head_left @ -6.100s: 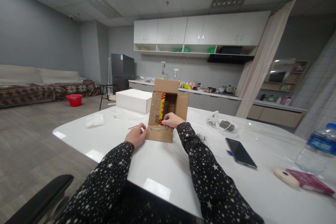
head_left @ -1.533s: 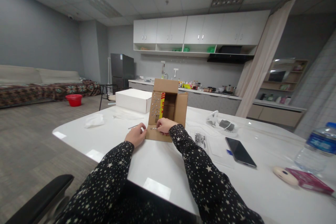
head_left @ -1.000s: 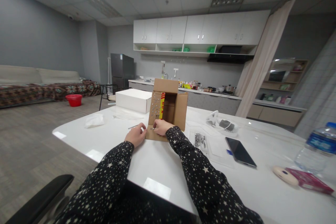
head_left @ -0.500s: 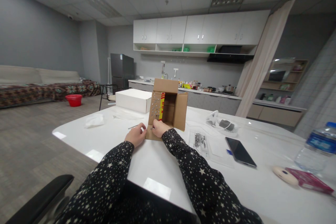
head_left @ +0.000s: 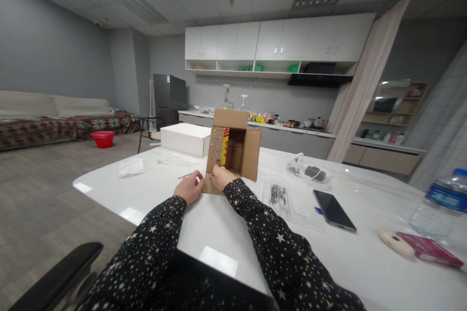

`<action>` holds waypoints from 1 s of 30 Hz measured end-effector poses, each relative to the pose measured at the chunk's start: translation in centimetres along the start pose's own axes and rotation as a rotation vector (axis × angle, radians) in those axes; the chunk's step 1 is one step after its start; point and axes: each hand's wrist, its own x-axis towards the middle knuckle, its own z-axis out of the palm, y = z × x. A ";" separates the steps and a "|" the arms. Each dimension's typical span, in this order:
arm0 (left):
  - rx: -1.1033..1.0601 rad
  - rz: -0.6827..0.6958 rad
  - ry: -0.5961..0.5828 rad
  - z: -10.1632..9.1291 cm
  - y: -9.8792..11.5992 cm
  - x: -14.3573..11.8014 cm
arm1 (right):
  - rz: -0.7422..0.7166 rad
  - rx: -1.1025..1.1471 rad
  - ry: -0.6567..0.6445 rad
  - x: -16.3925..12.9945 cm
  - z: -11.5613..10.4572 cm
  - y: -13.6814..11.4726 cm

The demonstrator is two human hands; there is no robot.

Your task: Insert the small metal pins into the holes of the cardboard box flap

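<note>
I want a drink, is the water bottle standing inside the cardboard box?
No, the water bottle stands on the white table at the far right, well apart from the cardboard box.

No writing can be read. The cardboard box (head_left: 233, 150) bears a yellow strip with red marks too small to make out; right of the box, the water bottle (head_left: 441, 204) wears a blue label, its print blurred.

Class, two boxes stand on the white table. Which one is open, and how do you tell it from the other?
The brown cardboard box under both hands is open, its flaps spread out. The white box behind it to the left is shut and flat-topped.
</note>
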 end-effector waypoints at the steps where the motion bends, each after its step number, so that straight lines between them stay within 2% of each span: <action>1: -0.001 0.000 0.000 0.0 0.0 0.0 | -0.002 -0.001 0.002 0.0 -0.1 0.0; 9: -0.009 0.013 0.013 0.2 -0.4 0.1 | -0.059 0.019 0.023 0.1 -0.6 -0.1; 20: -0.018 -0.014 -0.009 0.0 0.1 -0.1 | -0.091 0.021 0.123 0.1 -0.8 -0.5; 30: 0.019 -0.019 -0.003 0.4 -0.2 0.2 | -0.145 0.066 0.098 -0.4 -3.0 -2.0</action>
